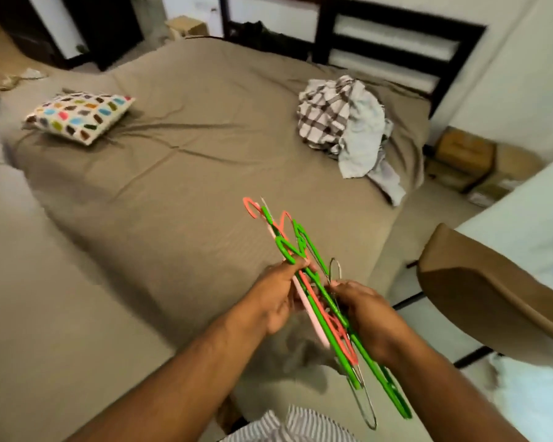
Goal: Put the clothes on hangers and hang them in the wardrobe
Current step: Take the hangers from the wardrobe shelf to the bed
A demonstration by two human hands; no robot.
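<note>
A bundle of hangers [304, 250], green, pink and bare wire, is held edge-on above the near corner of the bed. My left hand [276, 298] grips the bundle from the left, fingers curled round the green and pink ones. My right hand [364, 311] holds it from the right, fingers round the green and wire hangers. The hooks point away from me. A heap of clothes [345, 122], a checked shirt and pale blue-grey garments, lies on the far right of the bed [189, 186]. No wardrobe is identifiable in the view.
A pillow [80, 118] with coloured patches lies at the bed's far left. A brown chair back [486, 291] stands to the right, beside a white surface [530, 218]. Cardboard boxes [463, 154] sit on the floor by the right wall. A dark headboard [396, 52] rises behind the clothes.
</note>
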